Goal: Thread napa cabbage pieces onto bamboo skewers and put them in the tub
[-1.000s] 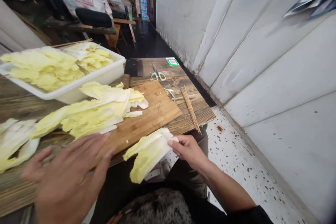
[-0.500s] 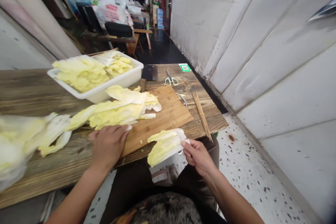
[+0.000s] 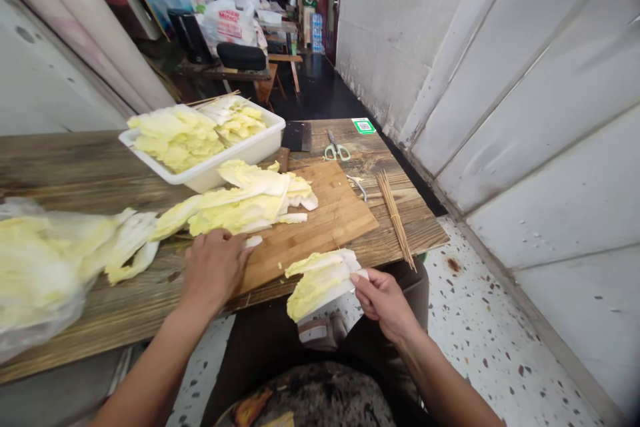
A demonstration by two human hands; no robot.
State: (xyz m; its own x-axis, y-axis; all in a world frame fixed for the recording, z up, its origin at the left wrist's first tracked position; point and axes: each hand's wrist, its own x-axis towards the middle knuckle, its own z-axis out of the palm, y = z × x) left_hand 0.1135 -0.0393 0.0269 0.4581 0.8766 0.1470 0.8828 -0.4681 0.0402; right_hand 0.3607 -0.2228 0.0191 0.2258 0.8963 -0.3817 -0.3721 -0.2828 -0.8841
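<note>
My right hand (image 3: 383,300) pinches a few stacked napa cabbage leaves (image 3: 323,280) by their white end, just off the table's front edge above my lap. My left hand (image 3: 216,267) rests at the board's left front, thumb and fingers closed on a small white piece of cabbage leaf (image 3: 254,241). Just beyond it, a pile of loose yellow-white cabbage leaves (image 3: 240,203) lies across the wooden cutting board (image 3: 335,213) and onto the table. More cabbage shows in a clear plastic bag (image 3: 45,280) at the left.
Behind the board stands a white plastic tub (image 3: 210,170) heaped with cabbage leaves, thin sticks at its back. Scissors (image 3: 337,151), a dark cleaver blade (image 3: 297,136) and a bundle of bamboo skewers (image 3: 397,220) lie around the board. A white wall (image 3: 525,147) runs along the right.
The view has swung slightly left, so things sit further right in it. My left hand has shifted slightly, and more of the small white piece shows. My right hand still holds the leaves.
</note>
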